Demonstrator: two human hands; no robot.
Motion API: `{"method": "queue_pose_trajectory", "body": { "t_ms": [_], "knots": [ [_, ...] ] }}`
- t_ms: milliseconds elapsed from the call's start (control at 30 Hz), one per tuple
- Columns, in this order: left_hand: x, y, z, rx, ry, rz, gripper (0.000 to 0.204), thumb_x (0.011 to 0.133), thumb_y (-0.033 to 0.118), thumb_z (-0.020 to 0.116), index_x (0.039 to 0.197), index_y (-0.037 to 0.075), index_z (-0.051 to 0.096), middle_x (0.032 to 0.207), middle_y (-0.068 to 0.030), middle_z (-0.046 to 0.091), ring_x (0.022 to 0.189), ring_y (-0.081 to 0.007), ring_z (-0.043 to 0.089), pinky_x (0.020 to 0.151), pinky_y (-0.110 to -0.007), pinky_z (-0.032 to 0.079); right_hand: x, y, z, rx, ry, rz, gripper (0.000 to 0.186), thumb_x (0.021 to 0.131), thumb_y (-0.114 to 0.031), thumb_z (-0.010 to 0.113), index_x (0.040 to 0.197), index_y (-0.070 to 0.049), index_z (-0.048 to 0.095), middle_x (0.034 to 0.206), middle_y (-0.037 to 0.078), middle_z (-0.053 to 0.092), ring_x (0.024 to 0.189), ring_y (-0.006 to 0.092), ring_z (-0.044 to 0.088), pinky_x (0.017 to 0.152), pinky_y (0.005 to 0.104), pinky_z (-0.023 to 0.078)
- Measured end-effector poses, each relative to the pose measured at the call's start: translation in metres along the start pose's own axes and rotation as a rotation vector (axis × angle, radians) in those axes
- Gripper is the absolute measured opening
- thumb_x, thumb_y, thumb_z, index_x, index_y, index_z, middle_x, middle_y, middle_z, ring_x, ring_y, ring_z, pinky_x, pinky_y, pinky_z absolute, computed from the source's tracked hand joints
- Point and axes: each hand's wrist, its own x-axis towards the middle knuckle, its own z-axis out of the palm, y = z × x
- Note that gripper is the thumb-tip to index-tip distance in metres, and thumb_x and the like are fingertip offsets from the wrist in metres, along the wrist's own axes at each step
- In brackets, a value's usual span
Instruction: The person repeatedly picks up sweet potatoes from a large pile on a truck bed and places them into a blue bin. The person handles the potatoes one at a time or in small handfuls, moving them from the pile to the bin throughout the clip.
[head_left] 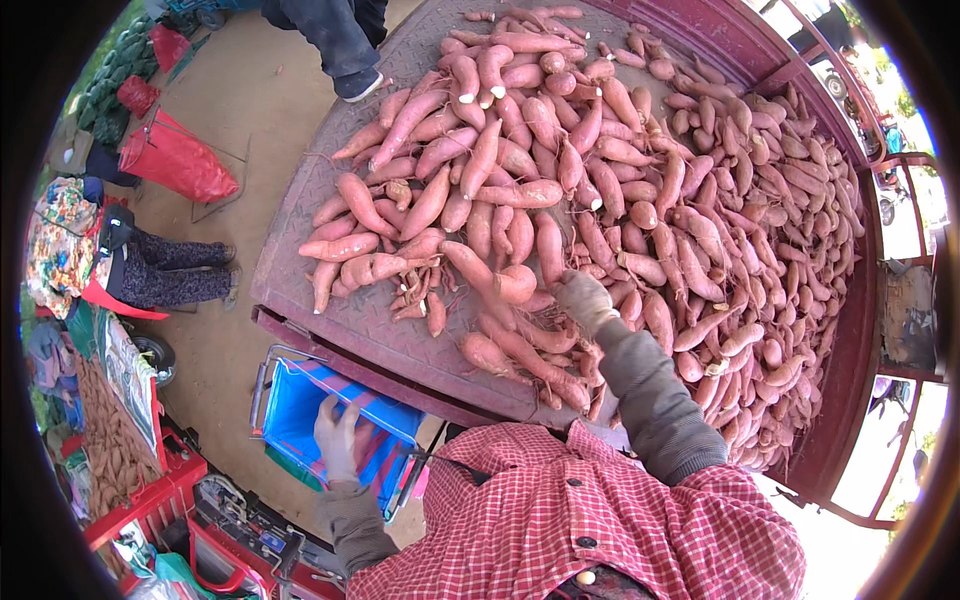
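A large heap of pink-skinned sweet potatoes (520, 195) lies on the ridged metal truck bed (290, 245) in front of me. My right hand (587, 303), in a soiled light glove, reaches into the near middle of the heap. Its fingers are closed at the lower end of a sweet potato (549, 247), though they partly hide their own grip. Below the bed's left edge, a blue bag with red stripes (392, 412) hangs open-mouthed in a metal frame (262, 390). Over its mouth is my gloved left hand (338, 440), fingers apart and nothing in them.
The bed has a raised red edge (370, 358) and a red side wall (850, 400). At far left stand a person in patterned clothes (175, 268) and a red bag (180, 160). Another person's leg (345, 50) is beyond the bed. A red vehicle (170, 500) is at lower left.
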Motion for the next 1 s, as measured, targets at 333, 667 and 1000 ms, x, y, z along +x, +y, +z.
{"method": "queue_pose_trajectory", "body": {
  "t_ms": [333,667,1000],
  "knots": [
    [-0.003,0.188,0.191,-1.27,-0.899,-0.182,0.06,0.094,0.013,0.077,0.147,0.003,0.05,0.117,-0.013,0.07,0.1,-0.0207,0.069,0.091,-0.035,0.06,-0.109,-0.035,-0.057,0.93,-0.576,-0.303,0.034,0.108,-0.037,0.063,0.109,-0.004,0.068,0.082,0.002,0.065,0.066,0.0131,0.062,0.061,0.0296,0.053],
    [0.02,0.19,0.206,-0.372,-0.211,0.824,0.057,0.08,0.003,0.087,0.13,0.006,0.061,0.104,-0.0061,0.07,0.089,-0.0156,0.068,0.082,-0.034,0.059,-0.074,-0.013,-0.052,-0.053,0.028,-0.53,0.026,0.098,-0.03,0.069,0.101,-0.004,0.071,0.075,0.01,0.069,0.071,0.0276,0.072,0.063,0.0366,0.057],
    [0.053,0.156,0.199,-1.261,-0.84,-0.162,0.069,0.088,0.03,0.07,0.149,0.003,0.05,0.123,-0.0196,0.07,0.104,-0.0306,0.071,0.095,-0.046,0.059,0.094,-0.024,0.019,0.45,0.061,0.027,0.066,0.077,-0.027,0.082,0.137,-0.009,0.062,0.096,0.025,0.075,0.094,0.0375,0.076,0.082,0.0469,0.06]
  ]
}}
